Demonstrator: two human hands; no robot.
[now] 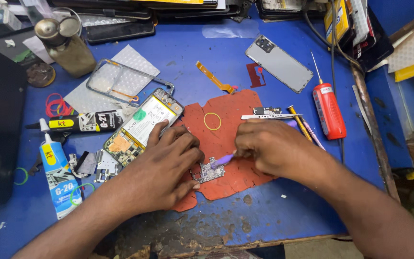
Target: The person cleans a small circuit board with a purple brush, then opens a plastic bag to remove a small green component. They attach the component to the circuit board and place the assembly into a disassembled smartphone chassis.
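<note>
A small phone circuit board (208,171) lies on a red mat (226,122). My left hand (161,165) rests palm down on the mat, its fingertips pressing the board's left edge. My right hand (271,146) is closed around a purple plastic tool (222,160) whose tip touches the top of the board. An opened phone body with its white battery (142,125) lies just beyond my left hand's fingers.
A red electric screwdriver (329,109), a grey phone back cover (279,63), a clear phone frame (120,79), an orange flex cable (214,77), two glue tubes (61,175), a bottle (68,45), rubber bands and metal tweezers (269,116) lie on the blue bench.
</note>
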